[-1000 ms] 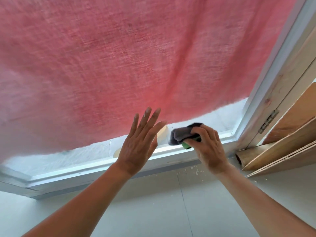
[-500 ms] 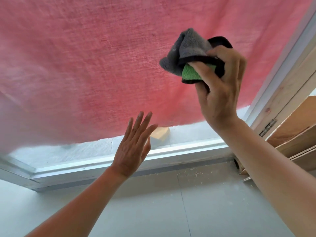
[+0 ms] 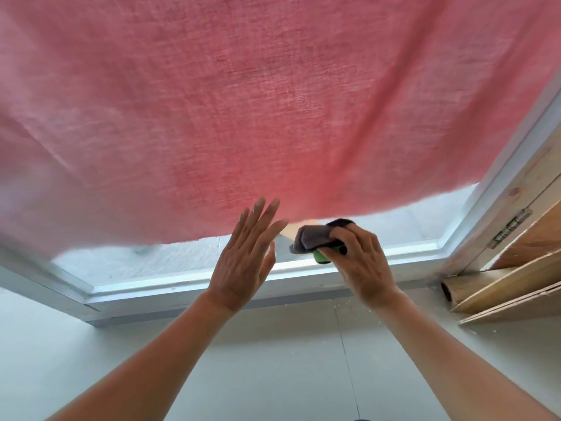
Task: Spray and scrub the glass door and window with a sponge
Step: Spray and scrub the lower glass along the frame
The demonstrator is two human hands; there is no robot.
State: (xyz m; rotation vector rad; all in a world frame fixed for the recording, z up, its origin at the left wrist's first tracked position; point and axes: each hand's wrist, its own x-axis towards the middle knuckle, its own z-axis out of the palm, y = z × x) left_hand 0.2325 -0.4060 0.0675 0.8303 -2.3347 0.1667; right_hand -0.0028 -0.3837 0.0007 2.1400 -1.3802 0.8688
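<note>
Down by the bottom edge of the clear glass window (image 3: pixel 194 262), the right hand (image 3: pixel 361 265) squeezed a soft grey-and-green sponge cloth (image 3: pixel 315 243) against the pane, while the left hand (image 3: pixel 243 262), open and flat, waited just beside it under the pink woven curtain (image 3: pixel 273 101).

Left hand (image 3: pixel 243 262) flat, fingers spread; right hand (image 3: pixel 361 265) clenched, both arms outstretched.
</note>
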